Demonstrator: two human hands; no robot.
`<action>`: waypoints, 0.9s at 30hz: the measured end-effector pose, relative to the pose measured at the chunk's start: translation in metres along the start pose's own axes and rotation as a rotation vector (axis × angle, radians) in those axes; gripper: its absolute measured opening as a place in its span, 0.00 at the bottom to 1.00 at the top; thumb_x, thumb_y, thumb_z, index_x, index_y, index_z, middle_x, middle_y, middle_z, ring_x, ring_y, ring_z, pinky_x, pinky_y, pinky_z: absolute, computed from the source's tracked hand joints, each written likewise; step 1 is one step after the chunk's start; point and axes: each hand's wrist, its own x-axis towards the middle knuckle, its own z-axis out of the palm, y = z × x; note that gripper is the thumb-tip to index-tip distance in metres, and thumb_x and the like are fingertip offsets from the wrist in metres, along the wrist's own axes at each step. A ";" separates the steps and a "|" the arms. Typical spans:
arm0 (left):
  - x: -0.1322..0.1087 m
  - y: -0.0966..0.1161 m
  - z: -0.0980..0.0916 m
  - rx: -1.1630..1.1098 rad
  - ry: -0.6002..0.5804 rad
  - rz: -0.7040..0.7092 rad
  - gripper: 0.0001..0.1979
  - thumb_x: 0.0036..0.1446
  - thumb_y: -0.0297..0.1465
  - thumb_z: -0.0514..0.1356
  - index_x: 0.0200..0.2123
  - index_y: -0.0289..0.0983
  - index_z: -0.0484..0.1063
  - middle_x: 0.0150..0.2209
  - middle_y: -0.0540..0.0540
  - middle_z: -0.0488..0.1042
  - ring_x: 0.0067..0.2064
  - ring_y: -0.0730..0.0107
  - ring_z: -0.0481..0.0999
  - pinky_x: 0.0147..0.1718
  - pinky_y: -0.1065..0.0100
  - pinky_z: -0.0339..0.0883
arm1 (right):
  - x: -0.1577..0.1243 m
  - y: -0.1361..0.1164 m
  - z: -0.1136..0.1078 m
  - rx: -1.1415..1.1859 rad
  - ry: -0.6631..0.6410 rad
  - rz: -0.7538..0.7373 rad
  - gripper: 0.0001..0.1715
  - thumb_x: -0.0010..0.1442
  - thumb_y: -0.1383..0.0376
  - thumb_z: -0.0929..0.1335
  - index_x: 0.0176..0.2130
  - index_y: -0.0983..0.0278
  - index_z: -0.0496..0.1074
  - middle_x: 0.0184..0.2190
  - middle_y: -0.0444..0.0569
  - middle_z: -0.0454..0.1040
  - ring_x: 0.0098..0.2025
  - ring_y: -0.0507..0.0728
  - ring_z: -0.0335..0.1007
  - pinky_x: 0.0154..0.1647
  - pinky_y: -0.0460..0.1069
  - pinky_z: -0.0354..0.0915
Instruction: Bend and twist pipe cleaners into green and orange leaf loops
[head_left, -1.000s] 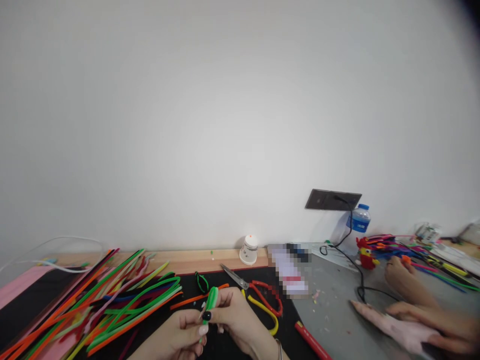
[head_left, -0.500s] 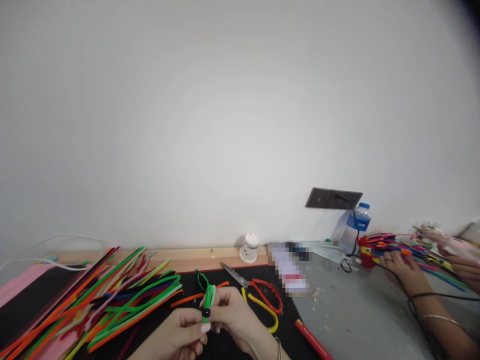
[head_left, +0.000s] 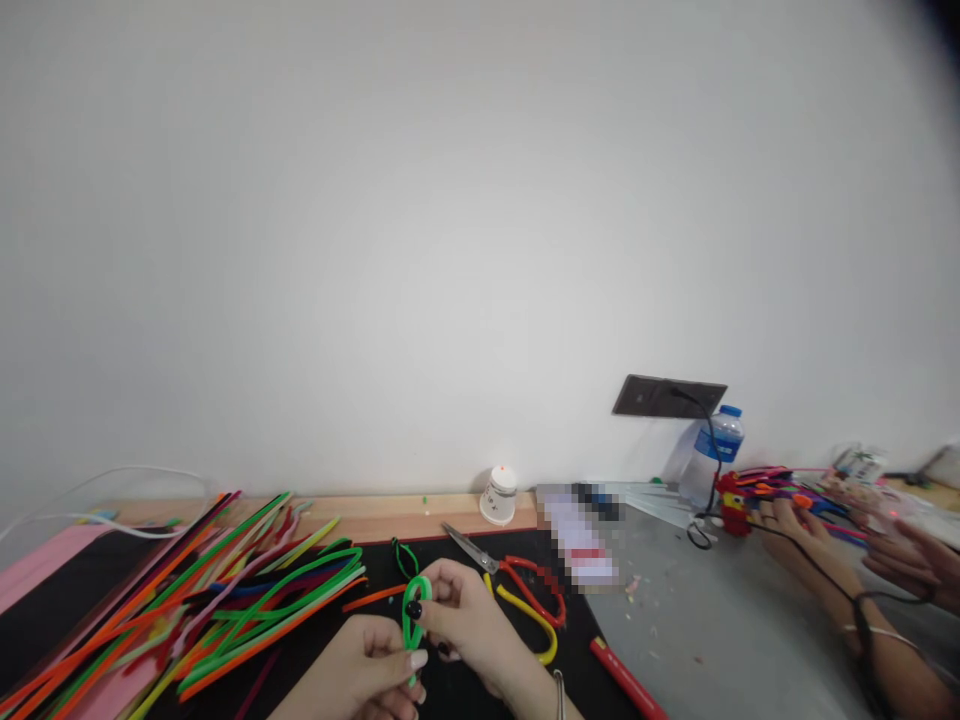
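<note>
Both my hands meet low in the middle of the view over a black mat (head_left: 450,695). My left hand (head_left: 367,672) pinches the lower end of a green pipe cleaner (head_left: 409,610). My right hand (head_left: 469,625) pinches its upper part, where it is bent into a small loop. Each hand has its fingers closed on the stem. Red-handled scissors (head_left: 517,580) lie just right of my right hand, with a yellow pipe cleaner (head_left: 536,622) bent beside them.
A big spread of coloured pipe cleaners (head_left: 202,600) covers the left. A small white cup (head_left: 499,496) stands by the wall. At the right, another person's hands (head_left: 896,560) work among pipe cleaners near a water bottle (head_left: 712,448) and a black cable (head_left: 810,565).
The green pipe cleaner has gone from a narrow fold to a rounder loop between my hands. The other person's hands have shifted at the right edge.
</note>
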 end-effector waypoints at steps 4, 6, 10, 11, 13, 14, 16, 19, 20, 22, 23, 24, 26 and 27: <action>0.005 -0.009 0.003 0.067 -0.002 0.017 0.17 0.37 0.40 0.65 0.18 0.38 0.59 0.18 0.49 0.76 0.19 0.68 0.75 0.15 0.76 0.57 | -0.001 0.002 0.002 -0.138 -0.006 -0.073 0.13 0.50 0.58 0.67 0.29 0.67 0.68 0.13 0.35 0.56 0.14 0.43 0.48 0.14 0.40 0.44; 0.007 -0.014 0.004 0.093 0.017 0.026 0.17 0.38 0.39 0.64 0.19 0.38 0.59 0.17 0.49 0.76 0.19 0.68 0.75 0.15 0.76 0.56 | -0.002 0.002 0.004 -0.184 -0.004 -0.127 0.13 0.52 0.60 0.66 0.27 0.68 0.70 0.14 0.37 0.59 0.16 0.44 0.51 0.17 0.41 0.47; 0.007 -0.015 0.004 0.097 0.000 0.043 0.16 0.39 0.40 0.64 0.19 0.38 0.59 0.18 0.49 0.77 0.19 0.68 0.76 0.15 0.77 0.57 | -0.002 0.002 0.004 -0.146 0.002 -0.103 0.15 0.52 0.59 0.66 0.23 0.69 0.69 0.15 0.39 0.62 0.16 0.44 0.51 0.17 0.41 0.48; 0.006 -0.013 0.004 0.085 -0.012 0.039 0.17 0.38 0.40 0.64 0.19 0.38 0.60 0.19 0.49 0.77 0.19 0.68 0.76 0.14 0.77 0.57 | -0.002 0.002 0.003 -0.119 0.005 -0.074 0.16 0.52 0.58 0.66 0.23 0.69 0.69 0.13 0.38 0.60 0.14 0.43 0.48 0.15 0.41 0.45; 0.005 -0.009 0.003 0.050 -0.029 0.030 0.18 0.37 0.42 0.65 0.19 0.37 0.60 0.20 0.49 0.77 0.20 0.69 0.76 0.15 0.77 0.58 | -0.001 0.002 0.001 -0.059 0.018 -0.046 0.18 0.52 0.56 0.65 0.23 0.69 0.70 0.10 0.36 0.55 0.11 0.43 0.42 0.12 0.41 0.39; 0.004 -0.007 0.003 0.029 -0.033 0.029 0.19 0.36 0.43 0.65 0.19 0.37 0.61 0.20 0.48 0.77 0.20 0.70 0.76 0.15 0.78 0.58 | -0.001 0.001 0.001 -0.030 0.022 -0.045 0.19 0.52 0.55 0.65 0.23 0.69 0.70 0.09 0.35 0.54 0.10 0.43 0.41 0.12 0.42 0.38; 0.003 -0.004 0.002 -0.007 -0.044 0.029 0.20 0.35 0.44 0.65 0.19 0.36 0.62 0.21 0.48 0.78 0.20 0.71 0.76 0.15 0.78 0.58 | -0.001 -0.001 0.001 0.020 0.027 -0.047 0.21 0.52 0.53 0.65 0.22 0.69 0.69 0.09 0.35 0.53 0.10 0.42 0.40 0.11 0.42 0.38; 0.002 -0.003 0.001 -0.066 -0.073 0.017 0.19 0.36 0.44 0.66 0.20 0.35 0.64 0.22 0.47 0.78 0.21 0.73 0.76 0.15 0.79 0.59 | -0.001 -0.002 0.002 0.064 0.034 -0.043 0.22 0.50 0.52 0.66 0.22 0.69 0.69 0.09 0.35 0.54 0.10 0.42 0.40 0.12 0.41 0.39; 0.001 -0.003 0.001 -0.086 -0.081 0.012 0.19 0.36 0.43 0.66 0.20 0.35 0.64 0.23 0.47 0.78 0.21 0.73 0.76 0.15 0.80 0.59 | -0.001 -0.002 0.002 0.071 0.042 -0.046 0.22 0.50 0.52 0.66 0.22 0.70 0.69 0.10 0.36 0.56 0.10 0.42 0.41 0.12 0.41 0.39; 0.001 -0.003 0.001 -0.118 -0.095 0.003 0.19 0.36 0.42 0.67 0.21 0.35 0.65 0.24 0.47 0.78 0.21 0.74 0.76 0.15 0.80 0.59 | 0.000 -0.001 0.002 0.072 0.055 -0.058 0.21 0.50 0.52 0.67 0.23 0.69 0.69 0.11 0.37 0.58 0.10 0.42 0.42 0.12 0.41 0.40; 0.000 -0.002 0.001 -0.126 -0.099 -0.004 0.18 0.36 0.42 0.67 0.21 0.35 0.65 0.24 0.47 0.78 0.21 0.74 0.76 0.15 0.80 0.59 | 0.000 0.000 0.001 0.070 0.063 -0.065 0.21 0.50 0.52 0.67 0.23 0.69 0.69 0.11 0.37 0.58 0.10 0.42 0.42 0.12 0.41 0.40; 0.000 -0.001 0.001 -0.127 -0.101 -0.014 0.18 0.36 0.42 0.67 0.21 0.35 0.65 0.24 0.48 0.78 0.21 0.75 0.75 0.15 0.80 0.59 | 0.001 0.001 0.001 0.067 0.069 -0.071 0.21 0.50 0.52 0.67 0.23 0.69 0.69 0.11 0.36 0.58 0.10 0.42 0.42 0.12 0.41 0.40; -0.001 0.001 0.001 -0.117 -0.095 -0.037 0.17 0.36 0.42 0.66 0.21 0.35 0.65 0.23 0.49 0.77 0.21 0.75 0.75 0.16 0.81 0.59 | 0.002 0.003 0.001 0.060 0.073 -0.080 0.22 0.50 0.52 0.66 0.23 0.69 0.69 0.10 0.36 0.56 0.10 0.42 0.41 0.12 0.41 0.39; -0.002 0.002 0.001 -0.111 -0.091 -0.042 0.17 0.37 0.42 0.66 0.21 0.35 0.66 0.23 0.50 0.77 0.21 0.75 0.75 0.16 0.80 0.59 | 0.002 0.004 0.001 0.061 0.074 -0.083 0.22 0.50 0.52 0.66 0.23 0.69 0.69 0.09 0.35 0.55 0.10 0.42 0.41 0.11 0.41 0.39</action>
